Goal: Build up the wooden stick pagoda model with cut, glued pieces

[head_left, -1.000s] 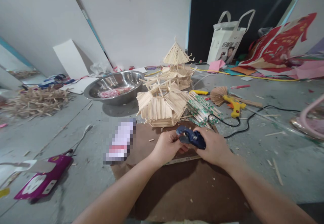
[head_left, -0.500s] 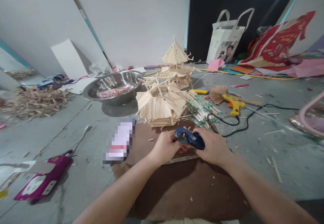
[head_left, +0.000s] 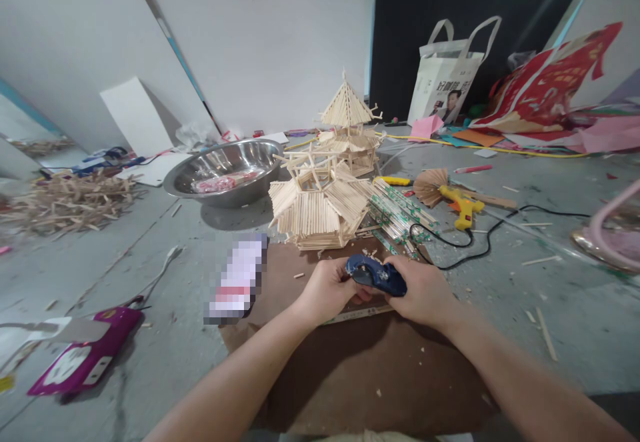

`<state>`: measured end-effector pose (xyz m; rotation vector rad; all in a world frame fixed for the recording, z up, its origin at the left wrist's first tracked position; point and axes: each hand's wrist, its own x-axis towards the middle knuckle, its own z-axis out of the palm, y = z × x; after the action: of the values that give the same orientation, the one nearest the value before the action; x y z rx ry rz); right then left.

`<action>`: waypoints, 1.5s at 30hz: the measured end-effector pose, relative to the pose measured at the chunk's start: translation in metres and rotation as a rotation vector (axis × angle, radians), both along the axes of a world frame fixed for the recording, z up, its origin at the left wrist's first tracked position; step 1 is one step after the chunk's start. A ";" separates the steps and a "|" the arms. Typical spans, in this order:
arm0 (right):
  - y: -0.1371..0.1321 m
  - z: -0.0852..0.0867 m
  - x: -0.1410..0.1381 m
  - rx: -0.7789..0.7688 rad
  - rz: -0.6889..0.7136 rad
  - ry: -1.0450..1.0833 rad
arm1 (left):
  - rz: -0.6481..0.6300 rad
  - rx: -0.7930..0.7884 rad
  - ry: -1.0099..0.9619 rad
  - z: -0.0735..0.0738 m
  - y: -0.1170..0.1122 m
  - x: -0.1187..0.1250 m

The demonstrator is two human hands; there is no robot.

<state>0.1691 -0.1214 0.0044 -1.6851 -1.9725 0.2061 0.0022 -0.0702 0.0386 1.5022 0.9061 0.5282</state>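
Grey concrete floor (head_left: 150,255) is running back to a white wall (head_left: 250,42), w/ litter lying all over it. Brown cardboard sheet (head_left: 350,369) is lying at the floor's near edge. Both hands are meeting over the sheet's far edge: right hand (head_left: 423,289) is gripping a blue hand tool (head_left: 376,274) by its body, and left hand (head_left: 327,289) is pinching its front end. Stick pagoda model (head_left: 320,205) is standing just past that edge, w/ a 2nd model (head_left: 350,125) behind it. Steel bowl (head_left: 225,172) is sitting beside them toward the floor's left edge & a stick scrap pile (head_left: 70,199) is lying at that edge. Yellow glue gun (head_left: 463,205) is lying toward the right edge, and a white tote bag (head_left: 447,82) is leaning at the back.
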 end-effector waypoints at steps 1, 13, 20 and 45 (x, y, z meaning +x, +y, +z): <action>0.000 0.000 0.000 0.002 -0.005 -0.001 | -0.001 -0.002 -0.001 0.000 0.000 0.000; 0.000 -0.004 0.000 0.063 -0.017 -0.082 | -0.027 -0.061 -0.009 0.000 0.001 -0.002; -0.001 -0.004 -0.001 0.086 -0.027 -0.104 | -0.055 -0.133 -0.051 -0.001 0.003 -0.004; 0.003 0.001 -0.002 -0.069 -0.093 -0.078 | -0.053 -0.132 -0.012 -0.003 0.005 -0.004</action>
<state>0.1670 -0.1184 0.0057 -1.8503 -1.9581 0.1788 -0.0014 -0.0648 0.0360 1.3980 0.8723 0.4303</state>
